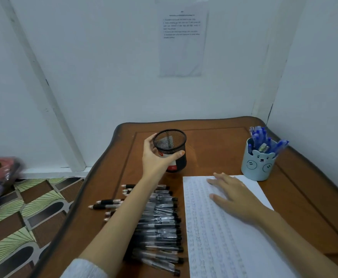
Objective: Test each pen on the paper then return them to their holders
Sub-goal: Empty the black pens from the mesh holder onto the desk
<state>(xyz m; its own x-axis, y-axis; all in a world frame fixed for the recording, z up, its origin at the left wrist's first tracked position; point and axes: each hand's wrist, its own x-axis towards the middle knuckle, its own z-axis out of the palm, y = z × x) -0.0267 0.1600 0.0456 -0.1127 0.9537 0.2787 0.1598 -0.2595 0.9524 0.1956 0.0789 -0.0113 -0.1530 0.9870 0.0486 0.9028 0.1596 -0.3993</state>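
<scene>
A: Left hand [156,157]?
B: We see it curled round the black mesh holder [170,141], tilted, far on the table [214,141].
A: Right hand [232,193]?
B: Flat, fingers straight, resting on the paper [214,237], gripping nothing. We see black pens [160,223] piled left of the paper and blue pens [262,139] in the bear cup [258,165], far right.

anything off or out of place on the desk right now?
Yes: the black pens lie heaped on the table left of the paper, not in a holder. The black mesh holder leans tilted in the left hand. Blue pens sit in the bear cup.
</scene>
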